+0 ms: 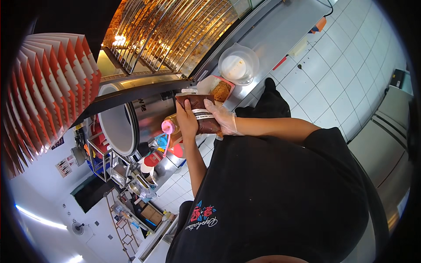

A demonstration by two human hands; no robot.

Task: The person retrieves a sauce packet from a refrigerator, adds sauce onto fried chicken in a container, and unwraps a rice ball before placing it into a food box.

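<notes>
A plastic pouch of dark red-brown sauce with a white label band is held between both hands in front of the black shirt. My bare left hand grips its left side, thumb on the front. On the other side, my right hand, in a clear disposable glove, grips the pouch near its upper and right edges. Just beyond the pouch, a breaded fried piece of food lies in an open paper box on the steel counter. A translucent plastic tub stands beside the box.
A lit display warmer with wire racks rises beyond the counter. Stacked red-and-white paper boxes hang into view at upper left. A bottle with a pink cap, a large round vessel and a red-and-white cup stand to the left.
</notes>
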